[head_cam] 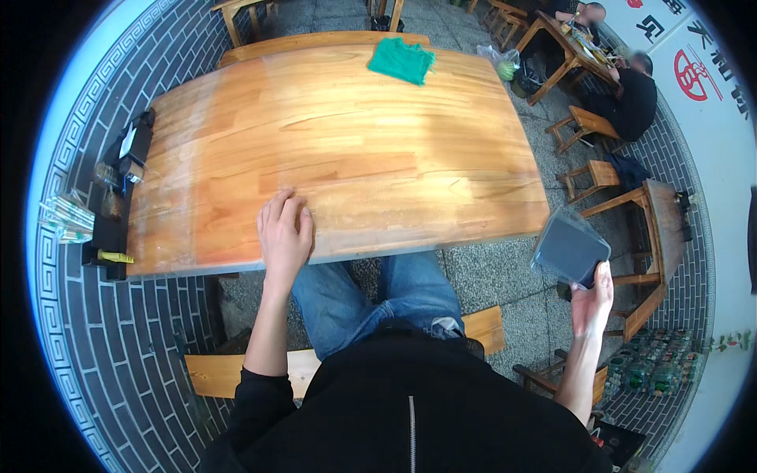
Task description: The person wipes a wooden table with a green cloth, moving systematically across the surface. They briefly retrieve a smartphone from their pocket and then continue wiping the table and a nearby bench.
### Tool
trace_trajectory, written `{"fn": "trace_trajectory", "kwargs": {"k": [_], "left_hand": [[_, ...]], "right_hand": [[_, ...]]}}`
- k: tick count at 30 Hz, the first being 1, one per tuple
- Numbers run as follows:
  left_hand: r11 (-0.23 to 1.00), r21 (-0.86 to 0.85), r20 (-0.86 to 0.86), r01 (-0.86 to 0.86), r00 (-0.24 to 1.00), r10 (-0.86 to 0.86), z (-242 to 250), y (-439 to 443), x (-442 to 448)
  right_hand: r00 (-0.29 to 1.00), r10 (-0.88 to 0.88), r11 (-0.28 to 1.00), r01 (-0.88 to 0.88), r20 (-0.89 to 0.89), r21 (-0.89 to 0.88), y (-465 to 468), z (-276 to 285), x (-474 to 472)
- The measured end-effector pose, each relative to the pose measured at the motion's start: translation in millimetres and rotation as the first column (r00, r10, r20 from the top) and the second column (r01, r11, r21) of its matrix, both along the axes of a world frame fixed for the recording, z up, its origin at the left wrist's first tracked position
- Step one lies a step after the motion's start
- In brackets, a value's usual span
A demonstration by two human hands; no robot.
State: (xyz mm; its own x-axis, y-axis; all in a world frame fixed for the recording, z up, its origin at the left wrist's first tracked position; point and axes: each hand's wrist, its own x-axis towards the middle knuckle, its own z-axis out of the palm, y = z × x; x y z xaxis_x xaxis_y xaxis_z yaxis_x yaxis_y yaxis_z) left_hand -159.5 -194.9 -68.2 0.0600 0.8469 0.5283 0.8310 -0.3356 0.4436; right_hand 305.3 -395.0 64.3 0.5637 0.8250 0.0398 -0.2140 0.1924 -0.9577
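My left hand (285, 233) rests palm down on the wooden table (366, 142), close to its near edge. It holds nothing; the fingers are loosely bent and the thumb lies a little apart. Off the table's right corner, my right hand (593, 298) grips a flat, dark, rounded rectangular object (571, 245) by its lower right corner. Transparent plastic surrounds that object, and I cannot tell exactly what it is. A crumpled green cloth (403, 60) lies at the table's far edge.
Along the wall side stands a black holder (109, 219) with wrapped chopsticks (68, 217) and small jars (111, 204). Beneath me is a wooden bench (216, 375). Two people sit at another table (547, 26), far right. Wooden stools (603, 172) and green bottles (656, 360) occupy the right side.
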Motion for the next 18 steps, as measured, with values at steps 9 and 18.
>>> {"fn": "trace_trajectory", "kwargs": {"k": [9, 18], "left_hand": [[0.999, 0.0, -0.021, -0.046, 0.999, 0.046, 0, 3, 5], [0.994, -0.053, -0.069, -0.093, 0.994, 0.089, 7, 2, 10]], "right_hand": [[0.591, 0.733, 0.633, -0.413, -0.336, 0.655, 152, -22, 22], [0.724, 0.602, 0.744, -0.356, -0.336, 0.566, 182, -18, 67]]}}
